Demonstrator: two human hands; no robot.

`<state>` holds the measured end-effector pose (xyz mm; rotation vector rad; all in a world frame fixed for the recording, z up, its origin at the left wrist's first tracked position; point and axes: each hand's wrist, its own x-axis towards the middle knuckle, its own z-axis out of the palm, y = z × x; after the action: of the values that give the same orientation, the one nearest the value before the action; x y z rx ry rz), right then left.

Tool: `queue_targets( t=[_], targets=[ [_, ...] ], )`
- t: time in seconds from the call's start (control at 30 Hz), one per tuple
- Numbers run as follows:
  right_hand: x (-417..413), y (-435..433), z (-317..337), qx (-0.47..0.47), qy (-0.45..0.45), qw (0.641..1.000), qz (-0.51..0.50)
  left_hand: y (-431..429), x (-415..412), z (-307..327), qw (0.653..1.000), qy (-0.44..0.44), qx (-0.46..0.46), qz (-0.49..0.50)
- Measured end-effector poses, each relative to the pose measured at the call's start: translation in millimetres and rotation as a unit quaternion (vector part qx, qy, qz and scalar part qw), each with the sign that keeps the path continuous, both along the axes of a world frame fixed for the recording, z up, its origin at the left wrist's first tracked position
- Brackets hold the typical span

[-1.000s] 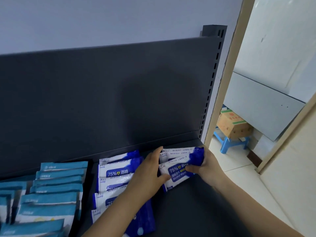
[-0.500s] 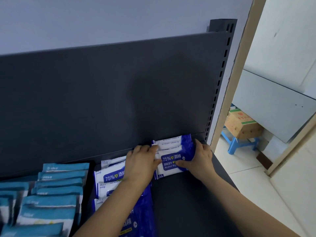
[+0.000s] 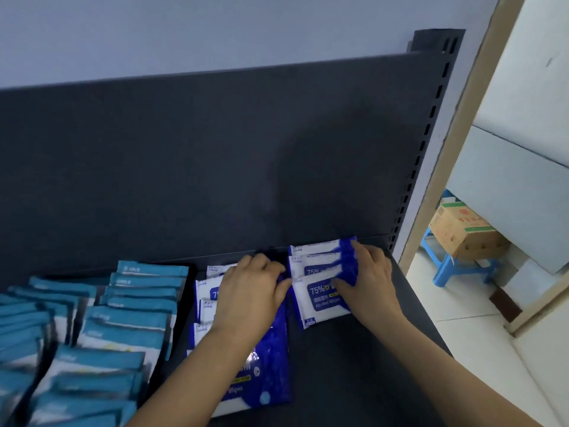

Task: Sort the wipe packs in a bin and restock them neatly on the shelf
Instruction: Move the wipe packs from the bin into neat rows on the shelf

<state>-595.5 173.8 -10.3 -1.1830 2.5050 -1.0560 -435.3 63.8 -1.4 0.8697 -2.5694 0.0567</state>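
Three blue-and-white alcohol wipe packs lie overlapped at the back of the dark shelf, against the back panel. My right hand grips their right blue ends. My left hand rests palm down on a neighbouring row of the same blue-and-white packs, its fingertips touching the left edge of the held packs. A larger dark blue wipe pack lies in front, partly under my left forearm.
Rows of teal-and-white wipe packs fill the shelf's left side. The shelf's slotted upright stands at the right end. Beyond a door frame, a cardboard box sits on a blue stool.
Both hands carried the three packs from mid-shelf back to the rear panel and set them down. My left hand now lies flatter on the neighbouring row.
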Motion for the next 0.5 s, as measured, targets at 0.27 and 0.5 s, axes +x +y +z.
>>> queue_targets(
  t=[0.27, 0.5],
  targets=[
    [97.0, -40.7, 18.3, -0.046, 0.071, 0.968, 0.237, 18.6, 151.6, 14.5, 0.993, -0.033, -0.015, 0.109],
    [254.6, -62.1, 53.6, -0.017, 0.123, 0.901, 0.416, 45.0, 343.1, 14.8, 0.967, -0.039, -0.008, 0.252]
  ],
)
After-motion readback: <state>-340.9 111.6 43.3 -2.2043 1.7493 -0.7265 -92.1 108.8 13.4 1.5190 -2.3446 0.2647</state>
